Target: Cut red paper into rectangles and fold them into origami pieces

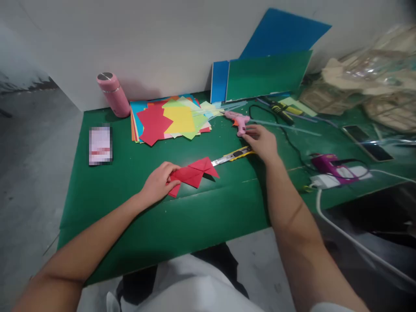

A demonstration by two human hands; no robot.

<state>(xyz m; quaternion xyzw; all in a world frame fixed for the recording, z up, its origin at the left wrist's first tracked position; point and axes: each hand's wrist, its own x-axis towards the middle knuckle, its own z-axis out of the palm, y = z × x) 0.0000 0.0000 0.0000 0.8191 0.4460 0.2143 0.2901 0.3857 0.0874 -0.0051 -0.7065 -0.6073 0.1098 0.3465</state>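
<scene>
My left hand (160,182) is closed on one end of a folded red paper (195,171), thumb on the near side. The paper has zigzag points and lies low over the green tabletop. My right hand (263,143) pinches the lower handle of a pink glue gun (238,121), whose nozzle points left toward the paper pile. Just below that hand lies a yellow utility knife (235,154), its blade end next to the red paper's tip and its rear end partly hidden by the hand.
Behind are stacked coloured papers (178,119), clear glue sticks (289,126), a pink bottle (115,95) and leaning green board (268,76). A black cord runs to a purple plug device (331,167) on a white power strip (328,180). A phone (368,143) lies right.
</scene>
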